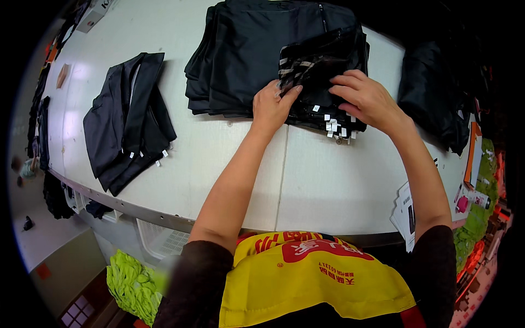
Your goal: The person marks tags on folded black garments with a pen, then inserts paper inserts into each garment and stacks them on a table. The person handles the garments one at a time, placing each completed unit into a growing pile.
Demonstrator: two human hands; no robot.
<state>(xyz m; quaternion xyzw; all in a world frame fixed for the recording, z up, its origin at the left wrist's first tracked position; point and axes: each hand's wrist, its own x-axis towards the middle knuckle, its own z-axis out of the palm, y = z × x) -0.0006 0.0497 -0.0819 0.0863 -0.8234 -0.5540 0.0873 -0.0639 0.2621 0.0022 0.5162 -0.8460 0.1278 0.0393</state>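
Note:
A thick stack of black fabric pieces (240,60) lies at the far middle of the table, small white tags (332,127) sticking out along its near right edge. On top, a black flap with pale printed stripes (298,68) is turned up. My left hand (269,109) grips the flap's near left edge, thumb stretched along it and fingers partly hidden. Over the right part of the stack is my right hand (367,101), its fingers bent but apart from the thumb, nothing visible between them. Whether its fingertips touch the fabric is hard to tell.
A smaller pile of dark fabric pieces (128,120) rests at the left on the white table (229,180). Bulky black fabric (432,93) lies at the far right. White cards (403,216) sit by my right forearm. Below the table's left edge are a white basket (158,235) and lime-green fabric (131,284).

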